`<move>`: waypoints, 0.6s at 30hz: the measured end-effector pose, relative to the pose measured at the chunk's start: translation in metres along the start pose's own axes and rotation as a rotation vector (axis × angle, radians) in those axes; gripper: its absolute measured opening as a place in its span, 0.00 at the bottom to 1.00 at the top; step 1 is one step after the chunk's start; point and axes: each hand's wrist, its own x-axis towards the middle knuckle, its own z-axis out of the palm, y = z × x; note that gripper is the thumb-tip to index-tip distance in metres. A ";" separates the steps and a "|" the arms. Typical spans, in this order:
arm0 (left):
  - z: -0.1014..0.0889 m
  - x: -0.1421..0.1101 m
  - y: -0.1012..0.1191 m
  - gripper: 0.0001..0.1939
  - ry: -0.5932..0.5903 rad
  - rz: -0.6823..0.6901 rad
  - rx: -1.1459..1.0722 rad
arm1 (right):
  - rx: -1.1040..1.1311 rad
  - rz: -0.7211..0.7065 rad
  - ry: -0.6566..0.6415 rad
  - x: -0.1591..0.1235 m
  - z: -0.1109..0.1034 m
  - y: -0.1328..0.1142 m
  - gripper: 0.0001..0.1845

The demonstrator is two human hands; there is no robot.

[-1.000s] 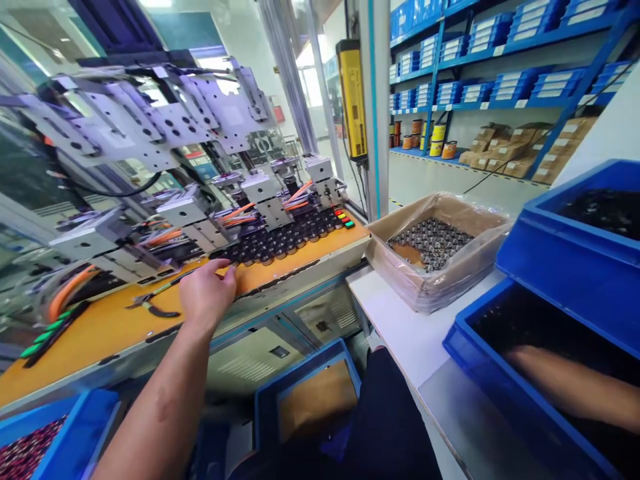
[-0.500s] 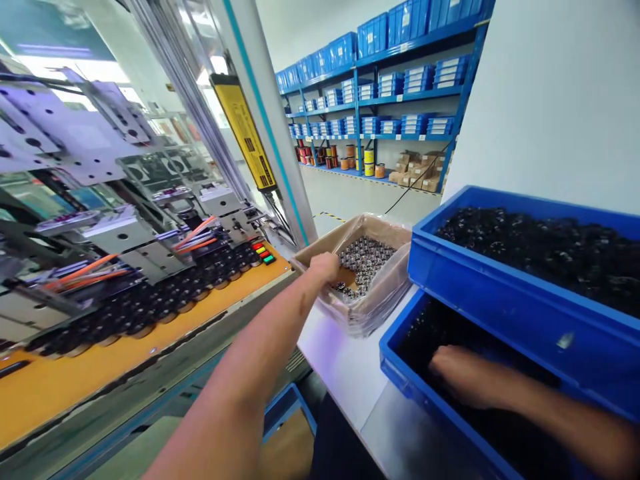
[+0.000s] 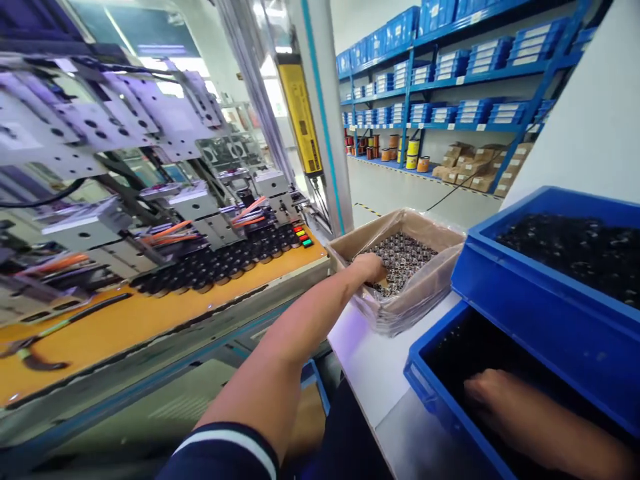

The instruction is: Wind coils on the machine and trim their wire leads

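My left hand (image 3: 369, 267) reaches down into a plastic-lined cardboard box (image 3: 430, 230), at the near side of a heap of small shiny metal parts (image 3: 405, 257). Its fingertips are hidden behind the hand. My right hand (image 3: 487, 390) is down inside the lower blue bin (image 3: 425, 383), close to its left end and among dark contents. The fingers there are blurred and mostly out of sight, so anything held does not show. A second blue bin (image 3: 530, 287), heaped with small black parts (image 3: 575, 247), sits above the lower one.
On the left is a machine with an orange work surface (image 3: 265, 283) and rows of black round parts (image 3: 220, 263). A yellow unit (image 3: 300, 113) is fixed at its post. The box and bins rest on a white table (image 3: 367, 347). Blue shelving (image 3: 410, 87) stands behind.
The view has swung left, showing more of the machine. My left hand has gone from the box's near left edge further in toward the metal parts. My right hand stays inside the lower bin.
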 end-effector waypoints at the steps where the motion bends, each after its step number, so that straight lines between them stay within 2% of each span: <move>1: -0.001 0.000 0.000 0.19 -0.009 -0.011 -0.025 | -0.018 -0.008 -0.004 0.001 -0.001 0.000 0.12; 6: -0.004 -0.009 -0.001 0.19 -0.009 -0.049 -0.173 | -0.134 -0.031 -0.016 0.006 -0.010 -0.005 0.15; 12: -0.019 -0.037 0.003 0.20 0.159 -0.022 -0.508 | -0.099 -0.137 0.077 0.010 -0.016 -0.005 0.12; 15: -0.023 -0.068 0.000 0.17 0.280 0.067 -0.749 | -0.073 -0.155 0.114 0.010 -0.018 -0.003 0.10; 18: -0.003 -0.120 -0.004 0.15 0.388 0.205 -1.021 | -0.071 -0.188 0.188 0.011 -0.018 -0.002 0.09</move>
